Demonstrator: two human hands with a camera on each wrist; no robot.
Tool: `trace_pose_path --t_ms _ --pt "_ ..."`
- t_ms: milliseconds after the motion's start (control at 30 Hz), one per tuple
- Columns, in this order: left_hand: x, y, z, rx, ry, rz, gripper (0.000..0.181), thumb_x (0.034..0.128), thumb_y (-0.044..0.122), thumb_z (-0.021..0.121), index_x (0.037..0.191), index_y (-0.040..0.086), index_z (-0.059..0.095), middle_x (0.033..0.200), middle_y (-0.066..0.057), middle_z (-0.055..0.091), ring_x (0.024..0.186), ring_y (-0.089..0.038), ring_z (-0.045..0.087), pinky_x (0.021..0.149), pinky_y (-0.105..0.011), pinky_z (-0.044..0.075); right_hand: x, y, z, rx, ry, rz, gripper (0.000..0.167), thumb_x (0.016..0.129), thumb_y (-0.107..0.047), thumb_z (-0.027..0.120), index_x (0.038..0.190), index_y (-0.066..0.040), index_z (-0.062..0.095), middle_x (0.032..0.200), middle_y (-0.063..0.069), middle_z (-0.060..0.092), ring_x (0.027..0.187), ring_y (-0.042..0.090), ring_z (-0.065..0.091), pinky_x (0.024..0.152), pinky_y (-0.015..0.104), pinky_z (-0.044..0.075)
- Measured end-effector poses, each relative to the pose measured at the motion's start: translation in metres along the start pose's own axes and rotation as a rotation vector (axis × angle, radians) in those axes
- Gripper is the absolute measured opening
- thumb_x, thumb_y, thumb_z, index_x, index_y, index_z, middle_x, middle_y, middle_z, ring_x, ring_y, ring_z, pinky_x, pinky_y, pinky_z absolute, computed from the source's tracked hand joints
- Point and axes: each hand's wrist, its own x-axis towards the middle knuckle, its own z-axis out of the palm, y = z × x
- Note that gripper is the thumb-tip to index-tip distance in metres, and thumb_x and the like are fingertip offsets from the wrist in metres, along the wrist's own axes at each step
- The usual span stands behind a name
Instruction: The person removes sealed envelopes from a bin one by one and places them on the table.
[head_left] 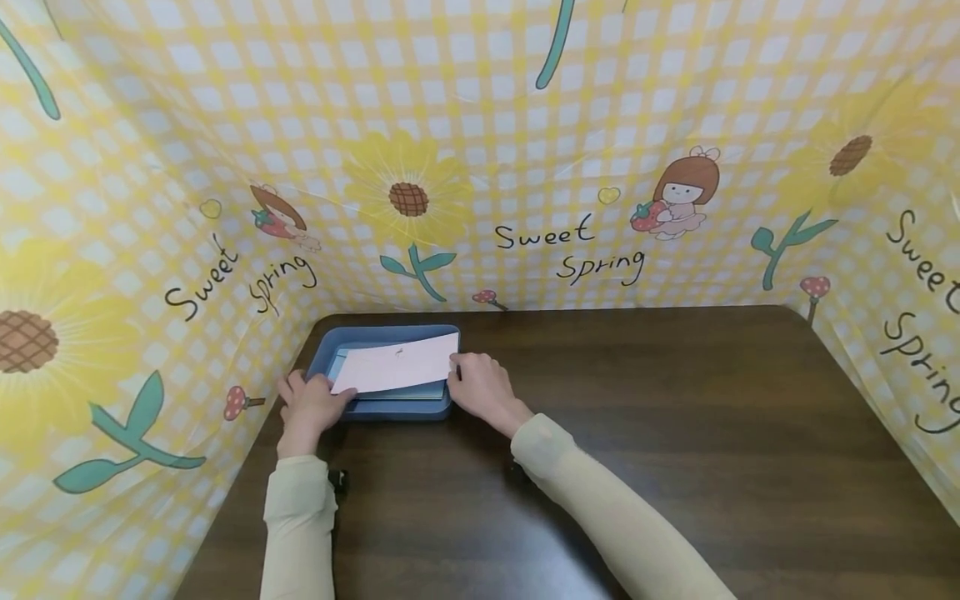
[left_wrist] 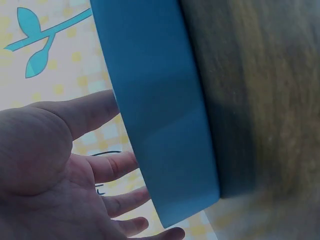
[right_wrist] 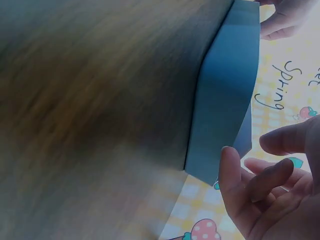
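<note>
A blue tray (head_left: 401, 410) stands on the table, holding a white sheet of paper (head_left: 397, 364) that lies slanted over light blue flat pieces (head_left: 408, 392). My left hand (head_left: 311, 408) is at the tray's left side, thumb by the sheet's lower left corner. In the left wrist view, its spread fingers (left_wrist: 117, 167) reach past the rim of the tray (left_wrist: 155, 100). At the right end of the sheet is my right hand (head_left: 483, 387). The right wrist view shows its thumb and bent fingers (right_wrist: 272, 180) apart, beside the tray's wall (right_wrist: 225, 90).
The dark wooden table (head_left: 675, 417) stretches to the right of the tray. A yellow checked cloth (head_left: 525, 167) with flowers and lettering rises behind the table and along both sides.
</note>
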Motion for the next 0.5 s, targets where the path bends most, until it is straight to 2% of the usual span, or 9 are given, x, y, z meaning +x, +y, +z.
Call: trace_pose_path --t_ms 200,300,400,500 --pt "-0.0004 -0.003 -0.0009 0.013 -0.012 0.015 0.053 0.1003 0.034 0.069 0.11 -0.017 0.063 0.149 -0.046 0.02 0.141 -0.059 0.004 0.099 -0.08 0.033 -0.0015 0.0038 -0.0003 0.021 -0.003 0.039 0.015 0.101 -0.01 0.062 0.102 -0.006 0.076 0.072 0.005 0.06 0.048 0.013 0.041 0.043 0.028 0.03" --pt "-0.0009 -0.0047 -0.0031 0.008 -0.012 0.02 0.053 0.0998 0.036 0.07 0.11 -0.016 0.065 0.147 -0.045 0.023 0.14 -0.059 0.007 0.098 -0.079 0.034 -0.0019 0.004 -0.0008 0.044 -0.001 0.04 0.022 0.101 -0.01 0.063 0.116 -0.004 0.077 0.088 0.008 0.07 0.049 0.013 0.045 0.043 0.027 0.033" --pt "-0.0007 -0.0048 -0.0062 -0.003 -0.007 0.031 0.053 0.0995 0.036 0.071 0.111 -0.015 0.065 0.146 -0.044 0.024 0.14 -0.059 0.008 0.098 -0.079 0.033 -0.0016 0.0039 -0.0019 0.075 0.013 0.047 0.029 0.1 -0.011 0.065 0.127 -0.004 0.075 0.095 0.007 0.073 0.052 0.013 0.051 0.044 0.027 0.036" --pt "-0.0006 -0.0033 -0.0085 -0.012 -0.006 0.035 0.056 0.099 0.037 0.072 0.114 -0.016 0.064 0.146 -0.044 0.024 0.14 -0.059 0.008 0.099 -0.079 0.032 -0.0013 0.0038 -0.0036 0.107 0.024 0.071 0.033 0.1 -0.012 0.066 0.131 -0.004 0.074 0.099 0.009 0.075 0.059 0.014 0.057 0.047 0.028 0.041"
